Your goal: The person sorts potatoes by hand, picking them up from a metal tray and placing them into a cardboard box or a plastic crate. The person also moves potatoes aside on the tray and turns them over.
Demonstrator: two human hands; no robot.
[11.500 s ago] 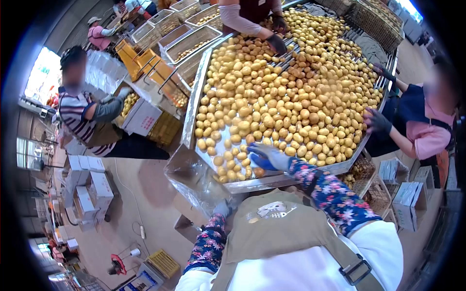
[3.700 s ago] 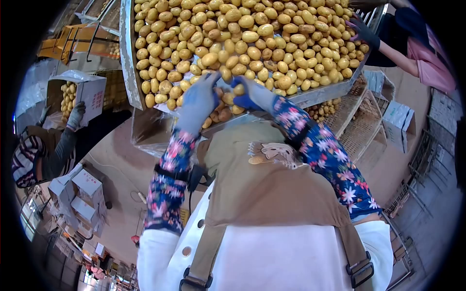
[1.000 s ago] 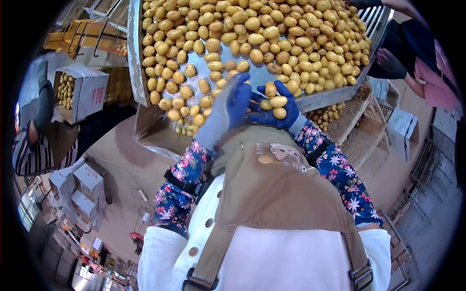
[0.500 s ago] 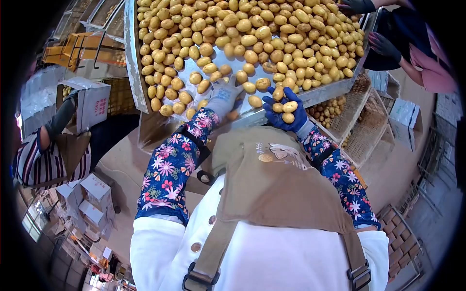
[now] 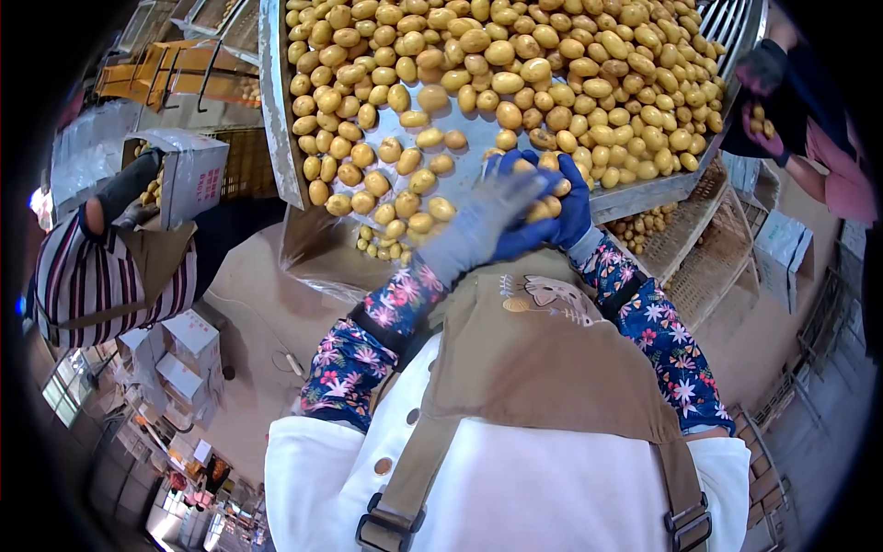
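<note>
The person's gloved right hand [image 5: 578, 204] is cupped around several small yellow potatoes [image 5: 541, 210], its curled fingers keeping them from rolling away. The gloved left hand [image 5: 478, 225] lies across them, hiding whether it grips any. Just beyond, more potatoes [image 5: 589, 87] cover much of a metal table [image 5: 467, 133], whose raised rim [image 5: 644, 196] retains the heap.
</note>
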